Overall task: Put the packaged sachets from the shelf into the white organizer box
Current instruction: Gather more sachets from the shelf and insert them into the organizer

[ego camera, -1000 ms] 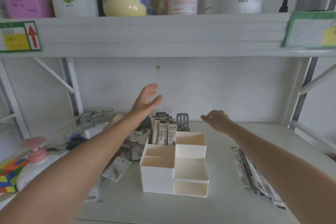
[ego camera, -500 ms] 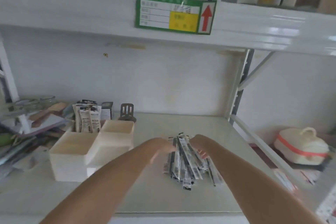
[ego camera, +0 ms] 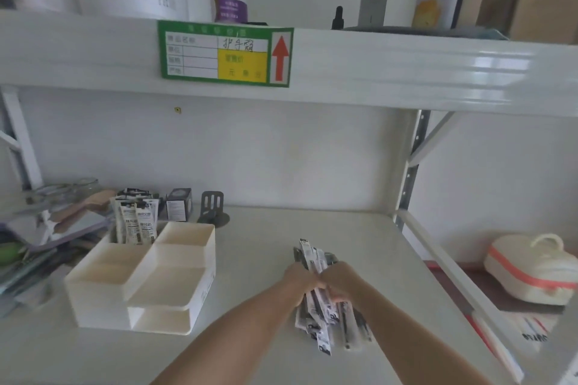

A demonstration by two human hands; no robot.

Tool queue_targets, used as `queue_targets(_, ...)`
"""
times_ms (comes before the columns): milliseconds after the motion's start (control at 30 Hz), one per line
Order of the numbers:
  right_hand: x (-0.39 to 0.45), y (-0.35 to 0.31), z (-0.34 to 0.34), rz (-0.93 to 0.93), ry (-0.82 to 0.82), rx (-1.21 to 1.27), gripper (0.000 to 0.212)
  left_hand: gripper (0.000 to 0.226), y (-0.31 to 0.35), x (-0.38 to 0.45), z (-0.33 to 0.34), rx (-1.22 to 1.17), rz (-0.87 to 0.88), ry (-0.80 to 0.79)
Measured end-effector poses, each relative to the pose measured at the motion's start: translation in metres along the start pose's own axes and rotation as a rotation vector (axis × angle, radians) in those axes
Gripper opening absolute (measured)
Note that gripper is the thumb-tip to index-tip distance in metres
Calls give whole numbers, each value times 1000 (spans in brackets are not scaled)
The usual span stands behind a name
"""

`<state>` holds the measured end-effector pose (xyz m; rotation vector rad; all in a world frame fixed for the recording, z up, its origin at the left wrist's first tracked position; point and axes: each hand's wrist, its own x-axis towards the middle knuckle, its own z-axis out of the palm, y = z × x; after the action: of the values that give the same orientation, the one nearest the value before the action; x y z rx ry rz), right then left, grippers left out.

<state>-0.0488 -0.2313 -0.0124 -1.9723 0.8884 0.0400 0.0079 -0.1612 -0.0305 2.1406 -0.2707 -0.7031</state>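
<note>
Head view looks forward and down; shelf close.

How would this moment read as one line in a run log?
stage: gathering | left hand + right hand: closed around sachet bundle on shelf | organizer box: some sachets already standing inside

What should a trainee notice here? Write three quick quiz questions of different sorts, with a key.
1. True or false: both hands are gathering the pile of sachets on the shelf.
2. Which compartment of the white organizer box already holds upright sachets? A) back left B) front right C) none
3. Fill in: the arrow on the green label is ____ in colour.

Key:
1. True: the left hand and right hand meet over the pile.
2. A
3. red
</note>
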Motion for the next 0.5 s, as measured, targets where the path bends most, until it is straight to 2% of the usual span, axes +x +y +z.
queue_targets(67,0,2,-5,33,-70,92,38,66,2,-2,-7,-145,-78,-32)
queue_targets(100,1,1,-9,28,-73,116,34,66,3,0,-9,-197,-95,-59)
queue_targets(200,-4,-4,-17,5,-50,115,29,56,5,-7,-15,-328,-41,-86)
queue_targets(267,-7,-9,-19,-6,-50,124,26,50,7,-8,-21,-372,24,-50)
queue_targets(333,-8,-16,-19,-37,-29,106,23,34,10,-5,-32,-369,93,-10)
queue_targets(400,-9,-25,-17,-84,-20,111,38,12,16,-6,-46,-354,151,24)
queue_targets(433,-9,-31,-16,-106,-32,138,44,11,18,-6,-53,-350,177,39)
queue_targets(500,-11,-46,-9,-151,-69,246,45,24,22,-4,-65,-364,211,33)
